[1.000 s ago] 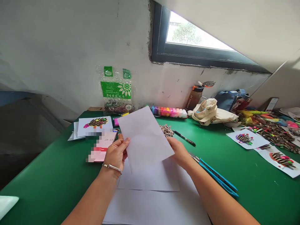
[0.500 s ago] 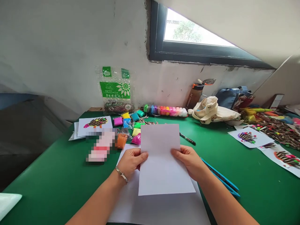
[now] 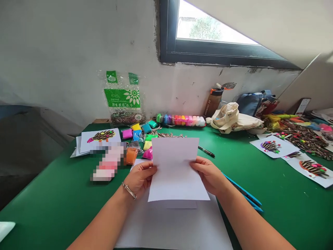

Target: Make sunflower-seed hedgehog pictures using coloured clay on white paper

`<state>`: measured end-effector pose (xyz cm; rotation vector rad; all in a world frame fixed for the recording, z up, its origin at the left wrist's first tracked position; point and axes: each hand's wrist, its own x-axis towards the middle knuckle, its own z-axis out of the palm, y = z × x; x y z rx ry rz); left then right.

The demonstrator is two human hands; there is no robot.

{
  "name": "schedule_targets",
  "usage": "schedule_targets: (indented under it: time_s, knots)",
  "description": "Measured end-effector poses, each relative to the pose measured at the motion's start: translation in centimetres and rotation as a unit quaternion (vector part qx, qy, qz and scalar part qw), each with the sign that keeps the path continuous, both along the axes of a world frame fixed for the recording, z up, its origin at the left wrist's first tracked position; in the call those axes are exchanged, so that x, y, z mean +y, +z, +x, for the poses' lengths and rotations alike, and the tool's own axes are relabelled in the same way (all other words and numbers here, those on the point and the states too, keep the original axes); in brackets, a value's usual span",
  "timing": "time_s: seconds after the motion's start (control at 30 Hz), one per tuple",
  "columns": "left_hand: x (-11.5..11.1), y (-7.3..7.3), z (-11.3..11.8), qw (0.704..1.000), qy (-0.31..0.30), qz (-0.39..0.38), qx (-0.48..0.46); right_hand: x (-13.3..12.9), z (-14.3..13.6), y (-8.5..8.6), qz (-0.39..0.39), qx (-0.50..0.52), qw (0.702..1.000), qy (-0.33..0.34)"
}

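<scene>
A blank white sheet of paper (image 3: 177, 180) is held up in front of me by its two side edges. My left hand (image 3: 142, 175) pinches the left edge between thumb and fingers, and a silver bangle circles that wrist. On the opposite edge my right hand (image 3: 206, 172) grips the sheet the same way. Below the raised sheet lies a larger white board or paper (image 3: 171, 229) on the green table (image 3: 59, 211). Part of another pale sheet edge shows just under the held one. Blue tools or strips (image 3: 249, 198) lie beside my right forearm.
Colourful clay packets (image 3: 131, 155) cluster behind my left hand. A black pen (image 3: 206, 151) lies beyond my right hand. Picture cards (image 3: 100, 139) sit at left, more cards (image 3: 270, 146) at right. A seed bag (image 3: 123, 100), brown bottle (image 3: 213, 103) and cream cloth bag (image 3: 234, 119) stand along the wall.
The held sheet's lower edge has risen and the sheet bows slightly, uncovering a pale edge beneath. Both hands keep their grip. The whole view has shifted a little.
</scene>
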<state>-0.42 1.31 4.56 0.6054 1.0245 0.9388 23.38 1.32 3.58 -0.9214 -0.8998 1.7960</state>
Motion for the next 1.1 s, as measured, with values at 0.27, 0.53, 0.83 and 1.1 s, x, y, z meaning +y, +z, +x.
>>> schedule_targets:
  time_s: [0.27,0.53,0.83,1.1]
  knots:
    - [-0.1,0.5,-0.3,0.999,0.005,-0.031,-0.039,0.0,0.3,-0.2,-0.028,-0.04,0.999,-0.023]
    - [-0.7,0.2,0.3,0.997,-0.072,-0.007,0.003,0.0,0.2,-0.1,0.026,-0.112,0.991,-0.065]
    - [-1.2,0.8,0.5,0.996,-0.077,-0.041,0.011,0.2,0.6,-0.4,0.057,-0.087,0.99,-0.093]
    - [-1.6,1.4,0.6,0.983,-0.161,-0.087,0.024,0.2,0.6,-0.3,0.095,-0.086,0.987,-0.097]
